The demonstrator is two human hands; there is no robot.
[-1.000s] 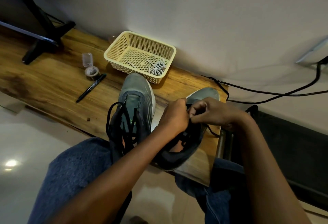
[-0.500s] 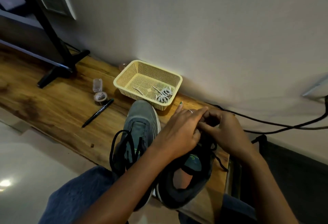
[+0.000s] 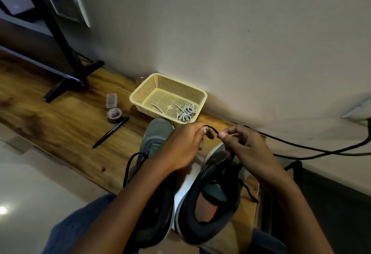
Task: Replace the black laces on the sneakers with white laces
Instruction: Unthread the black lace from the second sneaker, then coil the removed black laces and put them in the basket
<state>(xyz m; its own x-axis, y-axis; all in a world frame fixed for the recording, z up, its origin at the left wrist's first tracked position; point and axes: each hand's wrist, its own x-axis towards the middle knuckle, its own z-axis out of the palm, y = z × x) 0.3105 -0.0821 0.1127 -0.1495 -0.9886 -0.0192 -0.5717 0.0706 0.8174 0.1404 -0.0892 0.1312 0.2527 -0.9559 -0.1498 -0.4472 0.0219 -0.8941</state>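
- Head view: both hands are raised over the right sneaker (image 3: pixel 210 199), which lies on the wooden bench (image 3: pixel 60 125) at its near edge, opening toward the camera.
- The left hand (image 3: pixel 180 147) pinches one stretch of the black lace (image 3: pixel 211 129) between thumb and fingertips; the right hand (image 3: pixel 245 145) pinches the same lace just beside it, so each grip is clenched on the lace, with a short span running between them.
- From the right hand the lace drops to the sneaker's eyelets; a loose end trails down the shoe's right side.
- The left sneaker (image 3: pixel 156 133) sits just beside the other, partly hidden by the left forearm, its own black lace looped loosely at the side.
- The white laces (image 3: pixel 185 113) lie coiled in the yellow basket (image 3: pixel 144 93) against the wall, beyond the shoes and untouched.
- Handling, as a judgement: the lace is light, limp and thin, so it will slide through eyelets with a steady pull but can snag where it crosses; best taken close to the eyelet or at the stiff tip.
- The sneaker is soft and light and may shift or tip when the lace is tugged; steadying its upper with one hand looks wise.
- A pen (image 3: pixel 111 132) and a small tape roll (image 3: pixel 114 114) lie to the left, apart from the work.
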